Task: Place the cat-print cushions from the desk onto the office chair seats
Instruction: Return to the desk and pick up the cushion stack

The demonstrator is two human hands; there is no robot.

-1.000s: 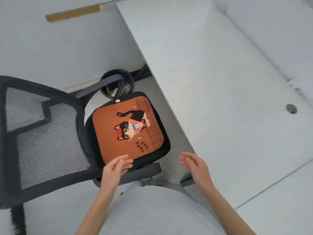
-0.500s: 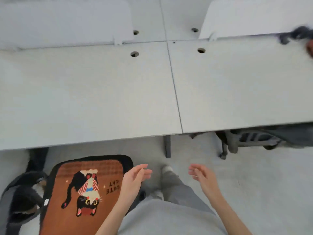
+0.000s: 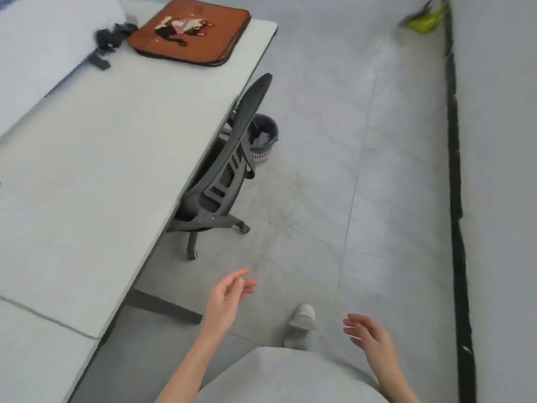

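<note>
An orange cat-print cushion (image 3: 191, 33) with a black border lies flat on the far end of the white desk (image 3: 110, 158). A black office chair (image 3: 229, 167) is pushed under the desk's right edge; its seat is hidden beneath the desktop. My left hand (image 3: 229, 298) hangs in the air over the floor near the desk's edge, fingers relaxed and holding nothing. My right hand (image 3: 367, 337) is lower right, also relaxed with nothing in it. Both hands are far from the cushion.
A dark waste bin (image 3: 263, 139) stands on the grey floor behind the chair. Black cables (image 3: 112, 39) lie on the desk left of the cushion. A black strip (image 3: 454, 181) runs along the floor at the right, with a green plant (image 3: 427, 17) at the far end.
The view has swung right, away from the chair with the first cushion on its seat. A second cushion and another chair now show. Both hands stay relaxed and hold nothing.
</note>
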